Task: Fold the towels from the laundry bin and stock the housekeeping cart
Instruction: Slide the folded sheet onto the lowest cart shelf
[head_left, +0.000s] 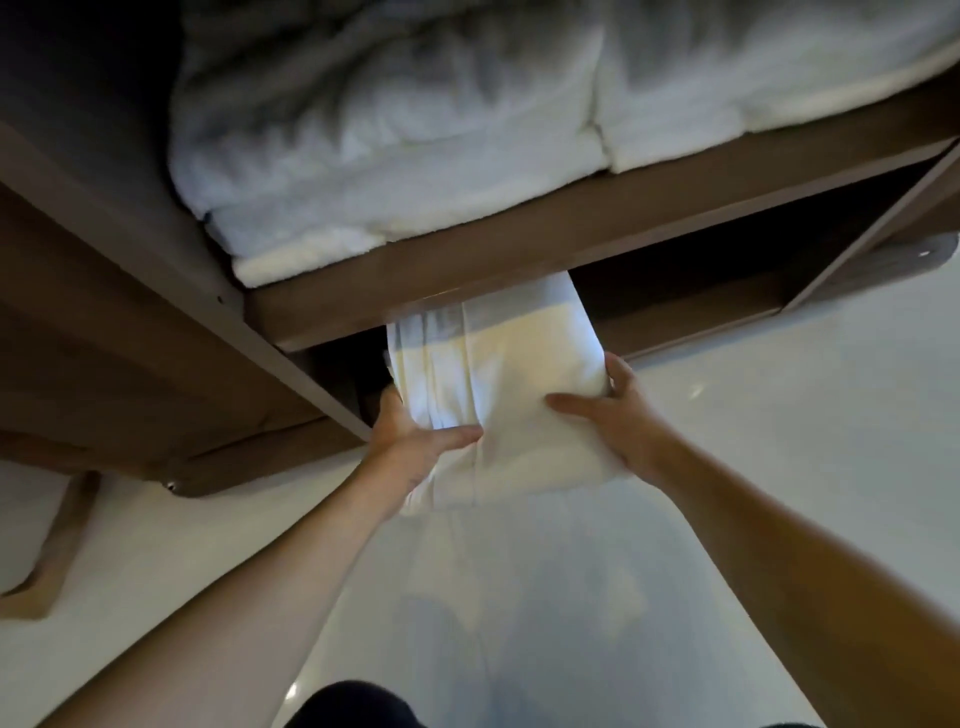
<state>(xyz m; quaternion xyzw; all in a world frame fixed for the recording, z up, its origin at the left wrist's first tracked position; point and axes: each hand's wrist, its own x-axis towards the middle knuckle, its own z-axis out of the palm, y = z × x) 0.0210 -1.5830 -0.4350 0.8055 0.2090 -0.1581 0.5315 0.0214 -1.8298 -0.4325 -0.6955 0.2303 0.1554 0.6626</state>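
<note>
A folded white towel (498, 374) sits halfway inside the lower compartment of the brown housekeeping cart (519, 249), its far end hidden under the shelf edge. My left hand (410, 441) grips the towel's near left corner, thumb on top. My right hand (613, 415) grips its near right side, thumb on top and fingers round the edge. On the shelf above lie stacks of folded white towels (395, 140), filling most of that level.
The lower compartment is dark and open to the right of the towel (701, 280). The cart's left side panel (130, 312) slopes down to a pale glossy floor (779, 441). A person's bare foot (31, 587) stands at the far left.
</note>
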